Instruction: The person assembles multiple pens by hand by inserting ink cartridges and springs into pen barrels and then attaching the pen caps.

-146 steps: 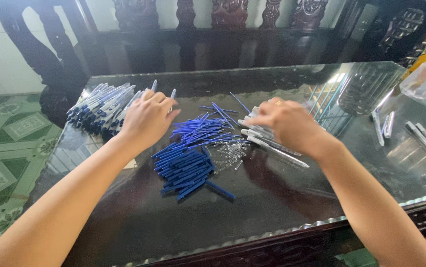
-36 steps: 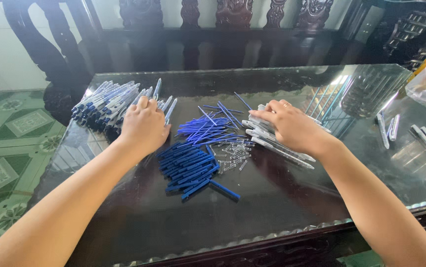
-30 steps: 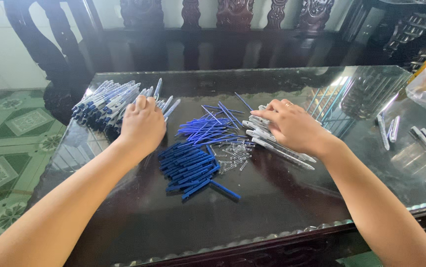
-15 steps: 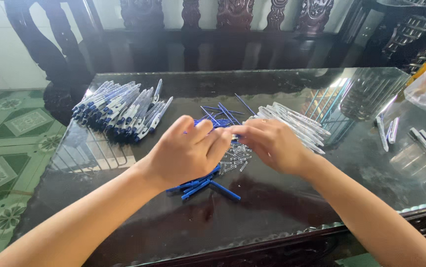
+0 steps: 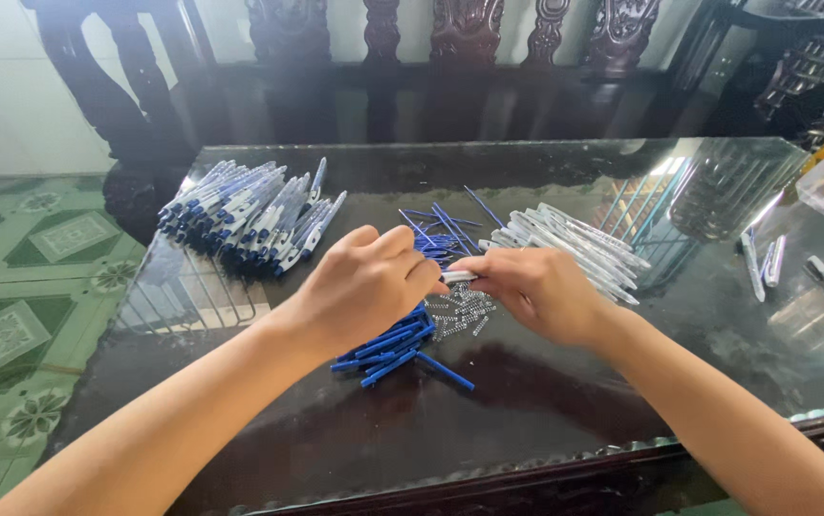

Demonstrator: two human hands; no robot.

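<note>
Both hands, left hand (image 5: pixel 366 287) and right hand (image 5: pixel 536 291), pinch what looks like one white pen barrel (image 5: pixel 459 276) mid-table.

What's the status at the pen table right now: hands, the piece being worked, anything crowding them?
Left hand and right hand meet, pinching one white pen barrel. Blue refills and small springs lie beneath. Finished pens far left, apart.

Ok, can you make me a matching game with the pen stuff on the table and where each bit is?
Things:
1. finished pens
2. blue tubes
3. white barrels
4. small springs

Places:
A. far right of the hands
B. under the left hand
C. far left of the table
D. between the two hands, below the right hand's fingers

Pairs: 1-C, 2-B, 3-A, 4-D
</note>
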